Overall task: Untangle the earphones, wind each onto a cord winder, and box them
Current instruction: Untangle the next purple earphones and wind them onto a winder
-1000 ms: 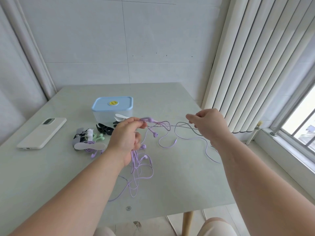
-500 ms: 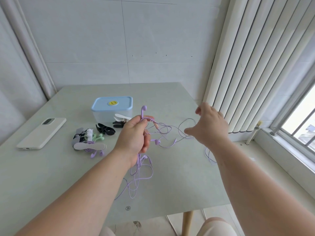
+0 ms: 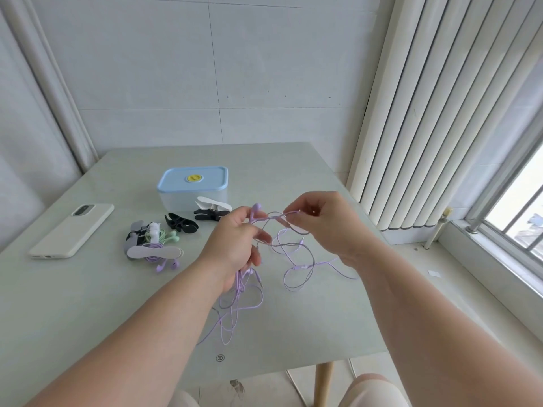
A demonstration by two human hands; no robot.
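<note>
1. Head view: a pale green table (image 3: pixel 88 304) fills the lower frame, with both forearms reaching in over its near edge.
2. A clear storage box (image 3: pixel 179 199) with a blue lid stands shut at the far middle; a white phone (image 3: pixel 72 230) lies face down to its left.
3. The lilac earphones (image 3: pixel 241 284) are a thin, loosely knotted cable, held above the middle of the table. 1 short stretch runs nearly level, left to right, between the hands. The bulk hangs straight down from the left fist and spreads in loops toward the near edge. Further loops sag under the right hand and trail off to the right.
4. The left hand (image 3: pixel 235 245) is clenched round the gathered strands, thumb and forefinger nipping them at the top. The right hand (image 3: pixel 326 227) pinches the level stretch between thumb and forefinger.
5. A white cord winder (image 3: pixel 154 252) wrapped in lilac cable lies left of the hands, beside a small heap of wound winders (image 3: pixel 147 233). 1 black winder (image 3: pixel 180 224) lies bare, nearer the box.
6. 1 lilac earbud (image 3: pixel 256 207) pokes upward just above the left thumb.
</note>
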